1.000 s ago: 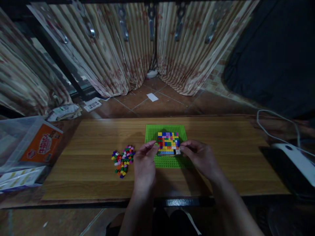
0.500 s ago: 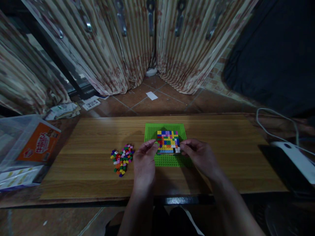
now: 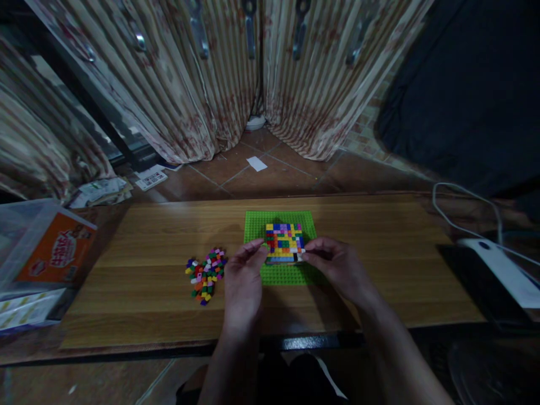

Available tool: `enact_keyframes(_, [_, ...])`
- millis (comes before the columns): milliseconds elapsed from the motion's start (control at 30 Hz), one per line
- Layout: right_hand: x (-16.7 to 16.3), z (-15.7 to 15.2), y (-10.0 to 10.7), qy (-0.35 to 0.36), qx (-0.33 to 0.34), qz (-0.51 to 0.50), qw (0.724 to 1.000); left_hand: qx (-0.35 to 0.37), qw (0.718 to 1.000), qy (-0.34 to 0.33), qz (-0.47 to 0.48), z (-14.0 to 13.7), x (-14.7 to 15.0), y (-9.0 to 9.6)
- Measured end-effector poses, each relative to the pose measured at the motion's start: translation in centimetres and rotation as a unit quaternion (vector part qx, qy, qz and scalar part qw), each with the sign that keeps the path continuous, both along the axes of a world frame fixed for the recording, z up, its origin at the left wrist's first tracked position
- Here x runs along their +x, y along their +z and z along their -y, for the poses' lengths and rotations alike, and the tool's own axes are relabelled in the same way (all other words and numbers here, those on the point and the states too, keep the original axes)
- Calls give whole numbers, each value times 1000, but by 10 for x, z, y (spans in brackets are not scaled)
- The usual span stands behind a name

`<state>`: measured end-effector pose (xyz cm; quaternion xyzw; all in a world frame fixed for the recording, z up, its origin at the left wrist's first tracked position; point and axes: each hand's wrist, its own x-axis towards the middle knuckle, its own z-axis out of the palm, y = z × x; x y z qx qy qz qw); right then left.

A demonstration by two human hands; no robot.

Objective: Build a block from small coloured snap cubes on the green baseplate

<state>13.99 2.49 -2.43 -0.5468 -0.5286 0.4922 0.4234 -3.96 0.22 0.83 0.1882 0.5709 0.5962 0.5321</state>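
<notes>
The green board [image 3: 291, 275] lies on the wooden table [image 3: 392, 242], with the block of colourful bricks [image 3: 284, 243] on it. The left hand [image 3: 243, 275] is at the board's left side, thumb and forefinger nearly together by the block's left edge; whether they pinch a brick, I cannot tell. The right hand [image 3: 340, 265] reaches over the board's right side, thumb and forefinger close together at the block's near right corner; I cannot tell whether they grip anything. Left of the board lies a pile of loose bricks [image 3: 206, 274].
</notes>
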Motion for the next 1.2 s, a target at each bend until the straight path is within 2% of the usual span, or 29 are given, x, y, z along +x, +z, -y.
enact_keyframes(500, [1, 0, -2, -6, 22, 60, 998, 5, 1000, -2, 8, 0, 0, 1])
enact_keyframes(867, [-5, -4, -1, -58, -25, 4, 998, 12, 1000, -8, 1, 0, 0, -2])
enact_keyframes(1200, [-10, -6, 0, -67, -50, -25, 996, 19, 999, -15, -25, 1, 1, -5])
